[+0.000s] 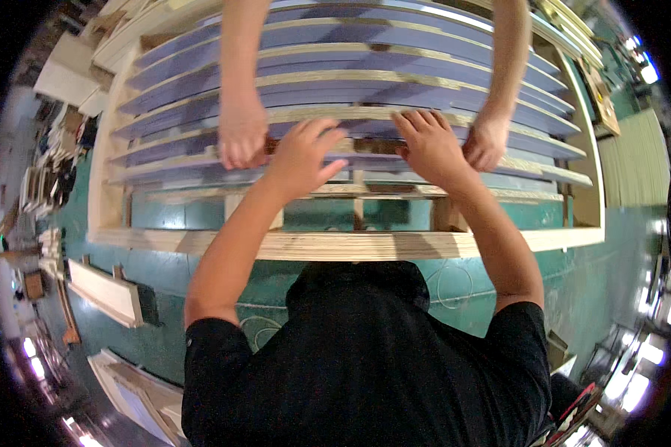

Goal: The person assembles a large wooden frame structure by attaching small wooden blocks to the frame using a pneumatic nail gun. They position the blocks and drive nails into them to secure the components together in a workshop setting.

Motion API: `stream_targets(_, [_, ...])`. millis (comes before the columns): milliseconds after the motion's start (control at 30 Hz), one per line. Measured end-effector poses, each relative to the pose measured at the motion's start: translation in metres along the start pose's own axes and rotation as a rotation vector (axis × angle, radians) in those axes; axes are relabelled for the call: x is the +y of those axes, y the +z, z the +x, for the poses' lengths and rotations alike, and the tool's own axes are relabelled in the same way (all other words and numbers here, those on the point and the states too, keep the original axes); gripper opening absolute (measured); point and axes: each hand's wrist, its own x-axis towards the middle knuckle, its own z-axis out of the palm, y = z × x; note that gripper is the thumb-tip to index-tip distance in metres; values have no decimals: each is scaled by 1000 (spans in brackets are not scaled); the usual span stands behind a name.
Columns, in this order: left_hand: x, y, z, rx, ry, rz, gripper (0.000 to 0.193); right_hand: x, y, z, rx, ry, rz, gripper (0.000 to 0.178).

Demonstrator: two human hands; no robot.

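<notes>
My left hand is open, thumb and fingers apart, over the nearer long boards of a wooden frame. My right hand lies with its fingers stretched out across the pale edge of a board; the thumb points inward. Both hands look slightly blurred. The boards stand on edge in rows, with blue-purple faces and light wood edges. Another person's two hands reach in from the far side: one hand rests by a board left of mine, the other hand to the right of mine.
Short wooden cross-pieces show inside the near part of the frame. On the green floor at left lies a pale plank piece, with stacked panels below it. A large pale panel stack stands at right.
</notes>
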Motion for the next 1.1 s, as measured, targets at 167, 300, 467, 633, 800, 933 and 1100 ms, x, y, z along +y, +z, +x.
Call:
stream_targets(167, [-14, 17, 21, -414, -137, 59, 68, -8, -15, 13, -444, 135, 240, 44])
stream_targets(300, [-20, 44, 14, -363, -152, 42, 42, 0, -8, -14, -408, 83, 184, 52])
stream_targets(467, [-5, 60, 56, -464, -79, -3, 38, 18, -20, -25, -530, 235, 133, 52])
stream_targets(633, [1, 50, 47, -358, -119, 38, 51, 35, 27, -40, -275, 61, 188, 36])
stream_targets(800, [-10, 60, 29, -301, -97, 230, 47, 28, 44, -41, -216, 59, 198, 48])
stream_targets(933, [-12, 58, 26, -322, -132, 217, 51, 24, 35, -34, -289, 28, 232, 49])
stream_targets(1100, [-20, 67, 22, -297, -112, 245, 52, 24, 39, -34, -295, 10, 179, 50])
